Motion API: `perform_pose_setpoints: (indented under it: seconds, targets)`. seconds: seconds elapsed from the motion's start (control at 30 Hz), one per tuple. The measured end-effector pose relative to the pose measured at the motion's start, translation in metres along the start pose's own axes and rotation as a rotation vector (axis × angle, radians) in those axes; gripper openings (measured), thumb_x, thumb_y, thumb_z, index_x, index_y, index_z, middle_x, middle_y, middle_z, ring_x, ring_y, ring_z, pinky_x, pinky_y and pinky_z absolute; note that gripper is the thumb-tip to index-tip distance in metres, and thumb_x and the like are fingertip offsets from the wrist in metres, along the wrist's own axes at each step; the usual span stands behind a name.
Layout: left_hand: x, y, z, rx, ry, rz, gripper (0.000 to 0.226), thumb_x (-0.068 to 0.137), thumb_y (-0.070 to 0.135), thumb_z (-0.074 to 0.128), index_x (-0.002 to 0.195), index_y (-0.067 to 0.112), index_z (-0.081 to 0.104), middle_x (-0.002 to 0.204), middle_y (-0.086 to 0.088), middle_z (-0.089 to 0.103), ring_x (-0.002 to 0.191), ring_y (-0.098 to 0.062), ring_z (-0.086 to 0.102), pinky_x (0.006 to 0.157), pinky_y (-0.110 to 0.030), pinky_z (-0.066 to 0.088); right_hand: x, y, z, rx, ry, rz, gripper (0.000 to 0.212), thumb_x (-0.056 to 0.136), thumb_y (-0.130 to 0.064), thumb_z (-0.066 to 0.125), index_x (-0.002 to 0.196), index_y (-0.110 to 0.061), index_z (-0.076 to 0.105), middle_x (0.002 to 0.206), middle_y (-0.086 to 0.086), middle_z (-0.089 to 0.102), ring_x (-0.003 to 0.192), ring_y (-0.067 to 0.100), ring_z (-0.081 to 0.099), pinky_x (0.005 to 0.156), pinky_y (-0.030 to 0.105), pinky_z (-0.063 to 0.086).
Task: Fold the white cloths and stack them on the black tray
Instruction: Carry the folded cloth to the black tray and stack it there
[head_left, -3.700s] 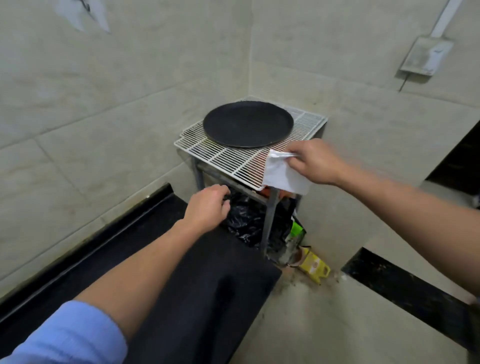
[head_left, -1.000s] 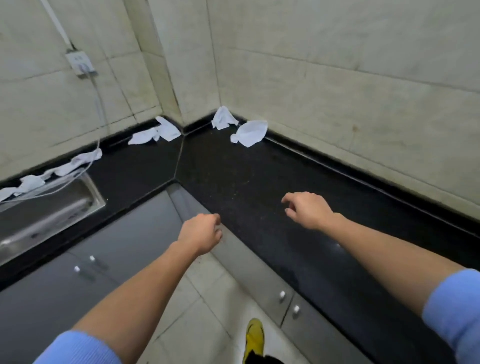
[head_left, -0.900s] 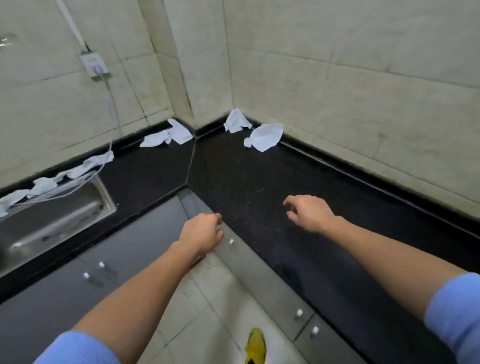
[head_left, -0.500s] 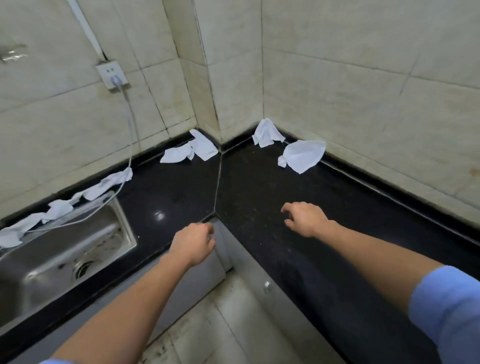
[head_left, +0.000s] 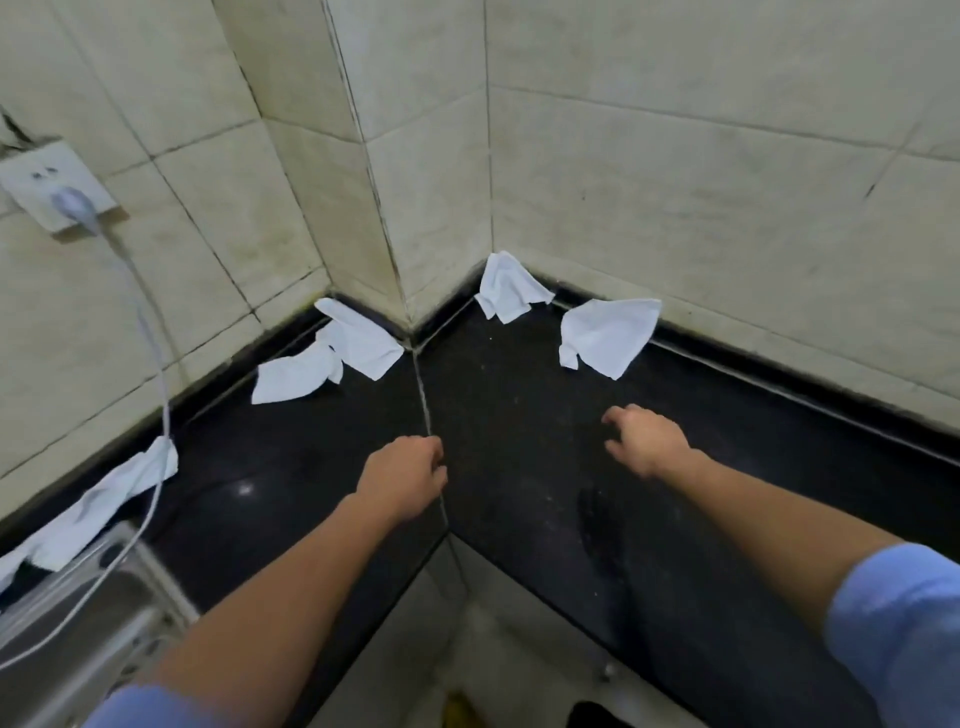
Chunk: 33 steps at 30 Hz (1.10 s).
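Several crumpled white cloths lie along the back of a black L-shaped counter (head_left: 519, 467). One cloth (head_left: 608, 335) lies against the right wall, another cloth (head_left: 506, 288) sits in the corner, and a third cloth (head_left: 332, 353) is left of the corner. A long cloth (head_left: 109, 499) lies behind the sink. My right hand (head_left: 644, 439) hovers over the counter below the right cloth, fingers loosely curled, holding nothing. My left hand (head_left: 405, 480) hangs over the counter seam, loosely curled and empty. The black tray is out of view.
A steel sink (head_left: 78, 623) is set in the counter at lower left. A white cable (head_left: 156, 364) runs from a wall socket (head_left: 52, 187) down across the sink. Tiled walls close the corner. Cabinet fronts and floor show below the counter edge.
I have turned away from the wire rack with the tray and moved closer to the counter corner. Both hands have advanced over the counter toward the cloths, and the right hand holds no cloth.
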<state>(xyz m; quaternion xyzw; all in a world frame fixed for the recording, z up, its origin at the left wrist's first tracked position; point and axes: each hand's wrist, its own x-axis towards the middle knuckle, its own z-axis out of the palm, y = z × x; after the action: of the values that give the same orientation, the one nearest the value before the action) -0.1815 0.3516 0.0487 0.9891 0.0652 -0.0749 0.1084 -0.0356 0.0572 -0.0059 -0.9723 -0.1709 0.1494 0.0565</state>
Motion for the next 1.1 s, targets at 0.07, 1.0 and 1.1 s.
perform_pose_setpoints:
  seconds: [0.07,1.0,1.1]
  targets:
    - [0.028,-0.006,0.001,-0.012,-0.046,0.039,0.018,0.087,0.034,0.051,0.099,0.022,0.060,0.103,-0.003,0.066,0.097,-0.026,0.061,0.079,-0.036,0.050,0.010,0.002,0.001,0.052,-0.007,0.080,0.046,0.089,-0.038,0.056,0.132,-0.024,0.048,0.122,0.005,0.052,0.106,0.028,0.058,0.086,0.037,0.049]
    - [0.166,-0.025,0.070,-0.119,-0.358,0.096,0.022,0.091,0.031,0.054,0.109,0.019,0.060,0.100,0.001,0.066,0.090,-0.019,0.061,0.075,-0.033,0.050,0.256,0.015,0.035,0.593,0.105,0.324,0.026,0.093,-0.023,0.053,0.108,-0.004,0.062,0.108,0.016,0.065,0.104,0.034,0.058,0.084,0.033,0.042]
    - [0.171,-0.028,0.070,-0.155,-0.339,0.083,0.020,0.090,0.029,0.056,0.107,0.019,0.062,0.096,0.001,0.068,0.090,-0.019,0.063,0.076,-0.035,0.052,0.189,-0.015,0.034,0.681,0.176,0.160,0.011,0.089,-0.022,0.059,0.096,-0.014,0.061,0.088,0.004,0.063,0.085,0.024,0.060,0.072,0.028,0.040]
